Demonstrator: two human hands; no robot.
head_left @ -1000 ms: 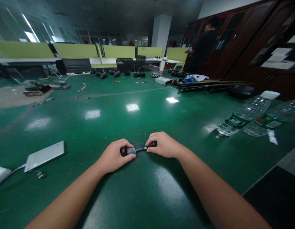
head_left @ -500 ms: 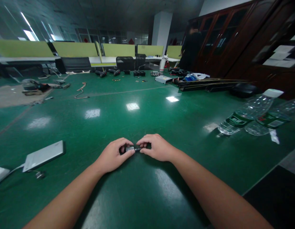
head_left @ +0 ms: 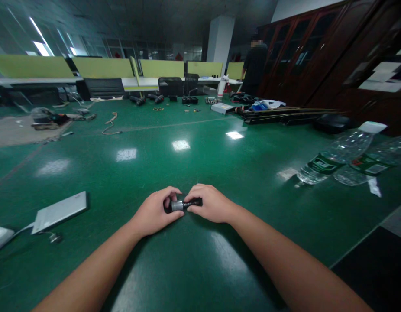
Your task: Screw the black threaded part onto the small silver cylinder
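Over the green table (head_left: 200,160), a small black-and-silver cylinder (head_left: 177,206) lies crosswise between my hands, a narrower dark shaft-like part reaching right from its grey band. My left hand (head_left: 153,213) curls around the wide end, thumb along the lower edge and bent fingers above and behind it. With thumb and forefinger, my right hand (head_left: 208,203) pinches the narrow dark part, whose black end shows inside the curled grip. Its exact kind is too small to make out.
On the left lie a silver slab-like device (head_left: 60,211) with a cable and a small metal piece (head_left: 55,238). Clear plastic bottles (head_left: 337,151) stand at right. Dark strips (head_left: 275,113) and a grey box (head_left: 222,107) lie farther back. A person (head_left: 254,65) stands near the cabinets.
More of the cylinder shows now: its silver band and black ends are exposed, and my left thumb covers it less. My right fingers have shifted slightly left. The person at the back has moved left.
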